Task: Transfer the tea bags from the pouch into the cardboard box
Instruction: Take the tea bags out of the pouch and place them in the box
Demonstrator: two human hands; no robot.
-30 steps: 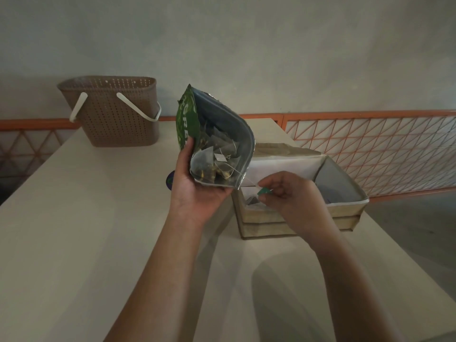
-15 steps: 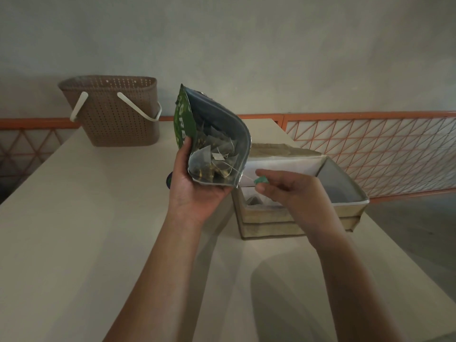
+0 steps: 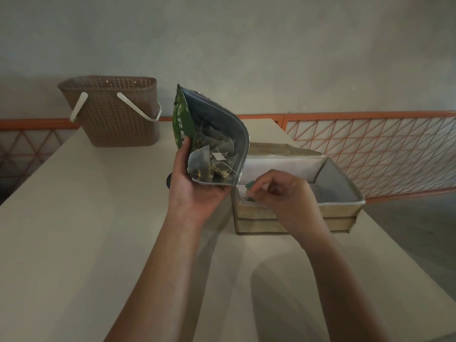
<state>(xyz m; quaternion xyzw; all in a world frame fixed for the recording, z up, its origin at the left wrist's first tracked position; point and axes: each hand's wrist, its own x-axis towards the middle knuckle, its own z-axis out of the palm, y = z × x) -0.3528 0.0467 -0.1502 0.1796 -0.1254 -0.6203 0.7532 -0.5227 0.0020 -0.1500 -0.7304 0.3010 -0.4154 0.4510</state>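
On the green face of the pouch [image 3: 182,122] that my left hand [image 3: 195,191] holds up, I can read only the white letters "RE"; the rest of the print is cut off.

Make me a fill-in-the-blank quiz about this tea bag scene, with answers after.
1. The left hand holds the open ____.
2. The right hand pinches a small ____ tag over the cardboard box.
3. The brown basket has ____ handles.
4. The pouch's outer face is ____.

Answers: pouch; green; white; green
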